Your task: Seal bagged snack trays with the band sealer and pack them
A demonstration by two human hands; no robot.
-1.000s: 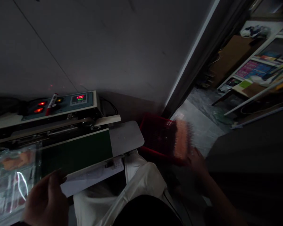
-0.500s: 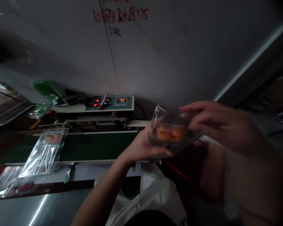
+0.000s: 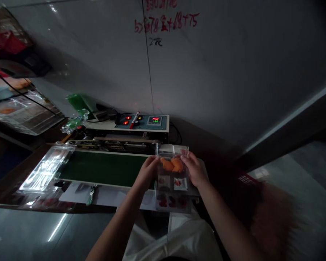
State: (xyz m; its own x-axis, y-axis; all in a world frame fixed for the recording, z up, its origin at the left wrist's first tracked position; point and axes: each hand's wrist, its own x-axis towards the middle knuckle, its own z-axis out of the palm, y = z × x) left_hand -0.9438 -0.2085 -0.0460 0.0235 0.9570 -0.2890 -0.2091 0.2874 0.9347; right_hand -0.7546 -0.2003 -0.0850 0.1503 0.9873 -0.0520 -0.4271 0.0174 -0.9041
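Note:
I hold a clear plastic bag (image 3: 172, 181) with orange pieces inside and small printed labels, upright over the right end of the green conveyor belt (image 3: 103, 167) of a sealing machine. My left hand (image 3: 148, 172) grips the bag's left edge and my right hand (image 3: 194, 168) grips its right edge, both with fingers closed on the plastic. The bag's top edge sits close to the machine's sealing slot (image 3: 119, 144). The control panel (image 3: 145, 121) shows red lights, a display and a red marker pen lying on it.
More clear packets (image 3: 47, 168) lie at the belt's left end and on a shelf at far left. A green bag (image 3: 77, 103) sits behind the machine. Red writing marks the wall (image 3: 165, 23). A red basket (image 3: 243, 179) stands at right by the floor.
My right hand took a packet up from the red basket. Both hands brought it over the right end of the belt. My view swung left toward the machine.

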